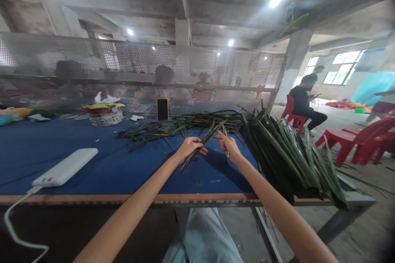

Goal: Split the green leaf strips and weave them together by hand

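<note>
My left hand is closed around a bundle of long green leaf strips that slants up to the right above the blue table. My right hand is just right of it, fingers pinched on a thin stick-like piece that points downward. Both hands hover over the table's right part, close together. A large heap of long green leaves lies at the table's right end, and a looser spread of leaves lies further back.
A white power bank with a white cable lies at the left front. A phone leans against the perforated metal screen; a basket stands left of it. Red chairs and a seated person are at the right.
</note>
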A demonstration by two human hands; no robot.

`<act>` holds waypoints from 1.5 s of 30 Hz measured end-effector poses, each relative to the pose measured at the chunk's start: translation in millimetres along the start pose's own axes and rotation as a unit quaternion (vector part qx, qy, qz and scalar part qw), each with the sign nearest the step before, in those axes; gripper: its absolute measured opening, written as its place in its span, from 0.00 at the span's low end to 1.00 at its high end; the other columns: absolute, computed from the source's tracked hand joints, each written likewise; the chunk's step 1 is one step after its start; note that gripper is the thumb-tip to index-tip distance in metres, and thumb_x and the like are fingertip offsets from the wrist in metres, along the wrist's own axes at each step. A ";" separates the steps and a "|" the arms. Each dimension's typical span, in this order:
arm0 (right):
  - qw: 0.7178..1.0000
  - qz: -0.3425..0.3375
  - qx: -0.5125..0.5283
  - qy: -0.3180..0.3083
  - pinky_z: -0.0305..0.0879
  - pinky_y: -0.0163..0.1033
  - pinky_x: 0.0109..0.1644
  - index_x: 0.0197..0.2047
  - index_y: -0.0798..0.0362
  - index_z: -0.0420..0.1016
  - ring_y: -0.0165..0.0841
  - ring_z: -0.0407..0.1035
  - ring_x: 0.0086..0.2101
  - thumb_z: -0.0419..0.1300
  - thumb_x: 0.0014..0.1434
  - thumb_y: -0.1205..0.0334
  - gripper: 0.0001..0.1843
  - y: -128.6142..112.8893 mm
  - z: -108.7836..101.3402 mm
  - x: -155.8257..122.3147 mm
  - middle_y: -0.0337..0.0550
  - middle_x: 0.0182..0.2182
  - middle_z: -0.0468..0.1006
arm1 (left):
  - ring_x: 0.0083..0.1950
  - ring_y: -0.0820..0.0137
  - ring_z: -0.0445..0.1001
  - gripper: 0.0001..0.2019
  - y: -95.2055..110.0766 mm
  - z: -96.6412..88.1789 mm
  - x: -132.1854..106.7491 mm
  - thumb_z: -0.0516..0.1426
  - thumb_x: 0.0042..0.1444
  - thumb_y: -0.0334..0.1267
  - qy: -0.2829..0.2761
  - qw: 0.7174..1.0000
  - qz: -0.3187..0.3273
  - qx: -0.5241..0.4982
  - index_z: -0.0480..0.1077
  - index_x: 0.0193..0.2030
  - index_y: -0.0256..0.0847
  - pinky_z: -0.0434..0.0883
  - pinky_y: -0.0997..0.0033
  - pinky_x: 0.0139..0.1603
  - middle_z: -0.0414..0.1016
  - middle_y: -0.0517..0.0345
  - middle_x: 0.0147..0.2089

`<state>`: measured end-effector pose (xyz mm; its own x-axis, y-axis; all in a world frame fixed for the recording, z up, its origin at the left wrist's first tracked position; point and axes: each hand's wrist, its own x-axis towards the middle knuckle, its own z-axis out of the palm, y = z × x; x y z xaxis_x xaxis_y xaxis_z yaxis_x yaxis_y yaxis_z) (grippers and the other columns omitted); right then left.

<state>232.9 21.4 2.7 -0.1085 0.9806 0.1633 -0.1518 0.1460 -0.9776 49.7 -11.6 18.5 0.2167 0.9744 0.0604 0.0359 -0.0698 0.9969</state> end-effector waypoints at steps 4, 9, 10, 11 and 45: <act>0.993 -0.016 -0.002 0.113 0.43 0.34 0.17 0.23 0.51 0.63 0.24 0.45 0.14 0.61 0.49 0.39 0.24 2.6 -9.8 8.5 0.27 0.11 0.49 | 0.29 0.61 0.79 0.07 10.4 8.9 -15.3 0.60 0.47 0.35 -0.077 0.997 -0.003 0.013 0.65 0.27 0.37 0.74 0.63 0.36 0.79 0.46 0.27; 0.978 -0.031 0.039 0.205 0.47 0.35 0.17 0.19 0.48 0.53 0.25 0.47 0.14 0.62 0.50 0.44 0.25 6.8 -18.8 18.5 0.30 0.11 0.51 | 0.30 0.60 0.80 0.10 21.1 -0.7 -42.6 0.60 0.49 0.38 -0.163 0.986 -0.020 0.038 0.61 0.28 0.38 0.74 0.63 0.36 0.80 0.43 0.30; 0.976 -0.037 0.047 0.208 0.46 0.35 0.17 0.19 0.48 0.54 0.25 0.46 0.14 0.62 0.51 0.44 0.24 7.0 -20.3 19.7 0.29 0.11 0.51 | 0.30 0.61 0.80 0.10 23.3 -5.6 -48.2 0.60 0.50 0.38 -0.176 0.983 -0.022 0.044 0.61 0.28 0.38 0.74 0.64 0.36 0.80 0.43 0.30; 0.975 -0.045 0.052 0.209 0.46 0.35 0.17 0.20 0.48 0.56 0.25 0.46 0.14 0.61 0.51 0.44 0.23 6.9 -21.6 20.5 0.29 0.11 0.51 | 0.30 0.61 0.79 0.10 25.9 -11.1 -53.6 0.59 0.51 0.39 -0.192 0.980 -0.025 0.051 0.60 0.29 0.39 0.74 0.65 0.35 0.80 0.43 0.31; 0.996 -0.078 -0.008 -0.049 0.39 0.33 0.20 0.24 0.54 0.69 0.21 0.44 0.16 0.66 0.42 0.43 0.21 -10.7 0.7 -0.2 0.27 0.12 0.53 | 0.35 0.66 0.73 0.11 41.9 36.6 44.0 0.55 0.56 0.41 0.033 0.956 0.205 0.208 0.72 0.30 0.36 0.67 0.71 0.38 0.76 0.53 0.32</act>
<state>233.8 19.5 13.2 -0.1792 0.9284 0.3255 -0.1593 0.2991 -0.9408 96.4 20.5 61.1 0.2336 0.8570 0.4594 0.3489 -0.5149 0.7831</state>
